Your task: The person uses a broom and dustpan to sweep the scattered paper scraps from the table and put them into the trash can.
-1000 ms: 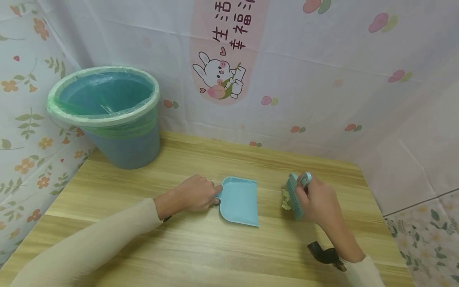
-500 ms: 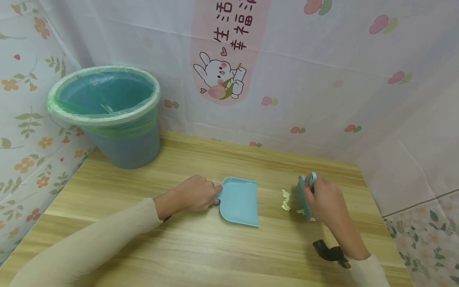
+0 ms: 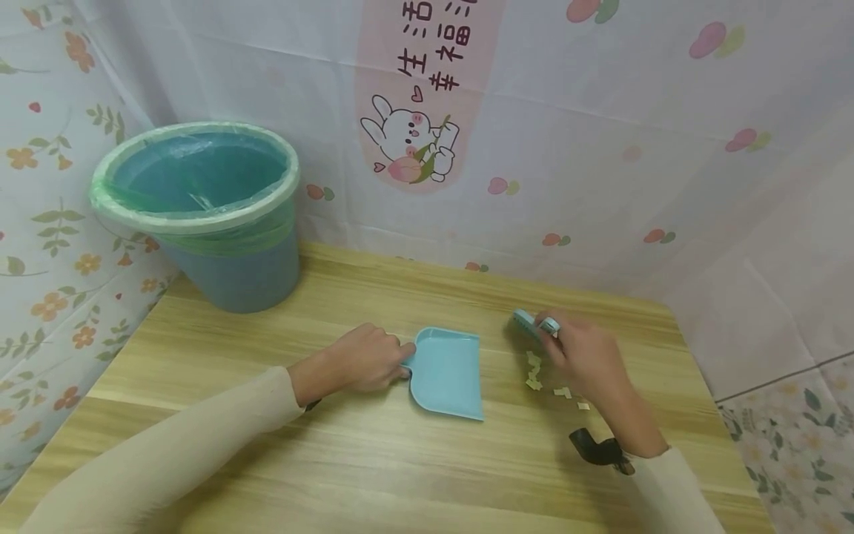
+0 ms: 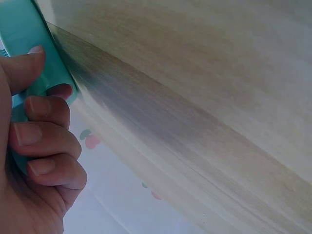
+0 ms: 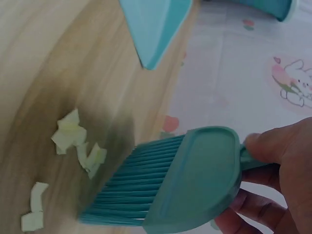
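My left hand [image 3: 375,360] grips the short handle of a light-blue dustpan [image 3: 447,374] lying on the table with its wide edge facing right. In the left wrist view, curled fingers [image 4: 46,134] wrap that handle. My right hand [image 3: 587,356] holds the handle of a matching hand brush [image 3: 524,320], whose head is beyond the scraps. The right wrist view shows the brush's teal bristles [image 5: 141,180] angled down beside the scraps, apart from them. Pale yellow paper scraps [image 3: 534,373] lie in a small cluster right of the dustpan, with a few more scraps [image 3: 563,392] nearer the right forearm.
A blue bucket [image 3: 240,278] lined with a green-tinted plastic bag stands at the table's back left corner. Patterned cloth [image 3: 567,148] hangs behind the wooden table [image 3: 373,467], and flowered cloth [image 3: 60,245] covers the left side.
The brush first shifted right, off the scraps, then swung left and farther back, its head turning. Scraps formerly under or behind it now show. The left hand and dustpan have stayed put.
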